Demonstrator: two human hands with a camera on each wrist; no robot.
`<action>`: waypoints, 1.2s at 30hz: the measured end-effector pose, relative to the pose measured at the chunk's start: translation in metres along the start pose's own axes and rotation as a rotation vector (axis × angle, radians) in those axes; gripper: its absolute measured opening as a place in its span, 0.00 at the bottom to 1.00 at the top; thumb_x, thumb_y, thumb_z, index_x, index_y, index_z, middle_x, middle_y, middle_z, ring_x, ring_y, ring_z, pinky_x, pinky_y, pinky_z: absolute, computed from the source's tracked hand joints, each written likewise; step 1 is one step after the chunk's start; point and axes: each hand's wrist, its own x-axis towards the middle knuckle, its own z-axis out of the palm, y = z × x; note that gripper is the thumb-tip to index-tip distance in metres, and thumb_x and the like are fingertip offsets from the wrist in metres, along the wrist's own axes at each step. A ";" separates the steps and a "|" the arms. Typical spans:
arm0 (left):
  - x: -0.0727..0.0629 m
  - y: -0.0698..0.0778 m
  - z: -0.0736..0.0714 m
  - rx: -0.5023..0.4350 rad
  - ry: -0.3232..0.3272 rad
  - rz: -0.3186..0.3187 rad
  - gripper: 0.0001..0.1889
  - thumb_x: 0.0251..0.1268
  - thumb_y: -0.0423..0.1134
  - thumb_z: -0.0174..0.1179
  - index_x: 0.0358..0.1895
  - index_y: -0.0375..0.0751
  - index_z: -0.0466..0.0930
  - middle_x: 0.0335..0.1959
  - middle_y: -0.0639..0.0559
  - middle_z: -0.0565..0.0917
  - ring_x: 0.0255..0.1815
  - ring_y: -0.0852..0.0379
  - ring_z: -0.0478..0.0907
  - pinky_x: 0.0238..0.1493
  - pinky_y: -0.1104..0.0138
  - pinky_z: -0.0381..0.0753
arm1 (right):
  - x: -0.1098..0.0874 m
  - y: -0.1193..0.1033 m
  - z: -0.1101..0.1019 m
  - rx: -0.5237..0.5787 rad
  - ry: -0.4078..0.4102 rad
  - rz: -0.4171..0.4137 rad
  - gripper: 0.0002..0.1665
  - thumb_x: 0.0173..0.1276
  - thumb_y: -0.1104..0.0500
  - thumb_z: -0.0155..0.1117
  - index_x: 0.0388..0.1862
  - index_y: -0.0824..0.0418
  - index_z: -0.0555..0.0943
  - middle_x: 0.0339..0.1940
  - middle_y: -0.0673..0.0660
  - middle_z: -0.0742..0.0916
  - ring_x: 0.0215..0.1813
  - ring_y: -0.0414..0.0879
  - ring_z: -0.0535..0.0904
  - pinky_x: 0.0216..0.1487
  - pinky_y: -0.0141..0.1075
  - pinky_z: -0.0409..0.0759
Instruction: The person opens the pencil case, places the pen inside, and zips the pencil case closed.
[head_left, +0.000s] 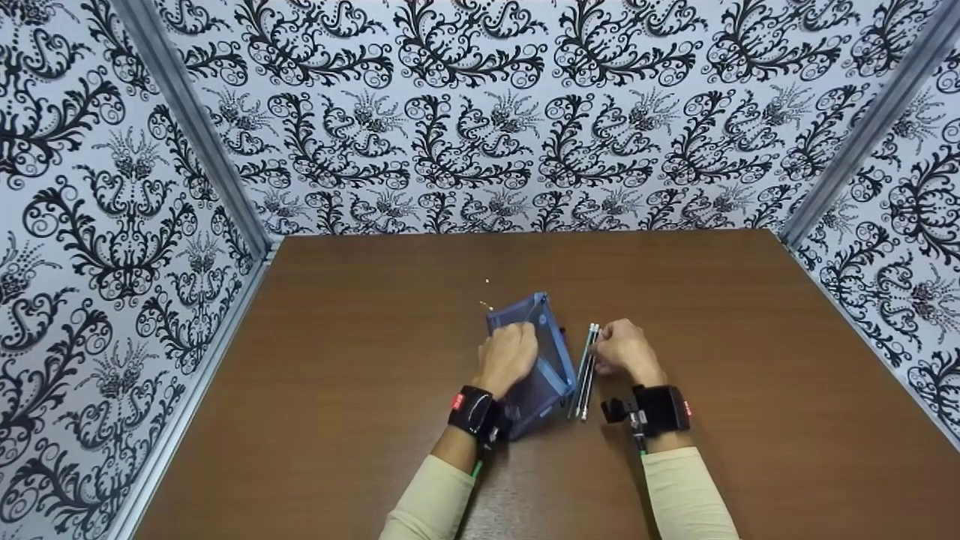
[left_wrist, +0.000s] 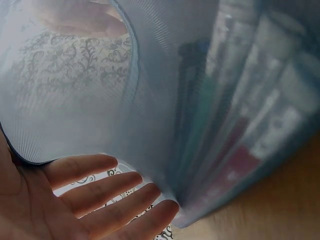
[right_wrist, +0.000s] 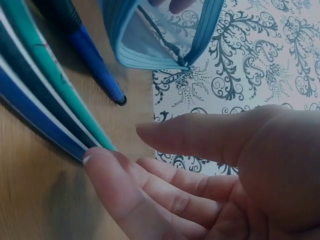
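A blue see-through mesh zip pouch (head_left: 551, 345) stands tilted on the table, its zipped mouth (right_wrist: 150, 65) gaping in the right wrist view. My left hand (head_left: 508, 356) holds its left side; four fingers (left_wrist: 115, 190) lie along the mesh in the left wrist view, and the thumb's grip is partly hidden. Several pencils (head_left: 586, 379) lie side by side right of the pouch; striped green (right_wrist: 55, 65) and blue ones show up close. Over them is my right hand (head_left: 624, 351), thumb and fingers apart, index fingertip at the pencils; contact is unclear.
A blue and black pen (right_wrist: 95, 57) lies between pencils and pouch. Pencil ends (left_wrist: 260, 95) show through the mesh; whether inside or behind, I cannot tell. The brown table (head_left: 360, 337) is bounded by patterned walls (head_left: 480, 120) at the back and sides.
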 end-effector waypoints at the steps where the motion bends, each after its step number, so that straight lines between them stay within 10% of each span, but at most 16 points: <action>1: 0.000 0.000 0.000 -0.004 -0.003 0.000 0.25 0.77 0.49 0.34 0.20 0.50 0.71 0.35 0.47 0.84 0.39 0.47 0.83 0.44 0.50 0.76 | 0.000 0.000 0.000 -0.001 0.003 0.005 0.09 0.65 0.66 0.64 0.25 0.66 0.78 0.27 0.60 0.85 0.24 0.45 0.86 0.27 0.33 0.82; 20: 0.000 -0.001 -0.001 -0.018 -0.015 0.003 0.24 0.77 0.49 0.34 0.20 0.51 0.68 0.25 0.50 0.78 0.28 0.52 0.77 0.38 0.54 0.74 | 0.006 0.005 0.003 -0.010 0.017 0.073 0.05 0.62 0.69 0.60 0.26 0.68 0.80 0.21 0.56 0.83 0.20 0.42 0.83 0.25 0.32 0.81; 36: 0.001 -0.001 0.000 0.025 0.017 0.002 0.25 0.77 0.48 0.35 0.19 0.49 0.70 0.35 0.46 0.85 0.39 0.45 0.84 0.41 0.50 0.77 | 0.010 0.006 0.007 -0.072 0.023 0.095 0.09 0.56 0.73 0.56 0.19 0.65 0.78 0.16 0.56 0.83 0.18 0.43 0.83 0.21 0.30 0.80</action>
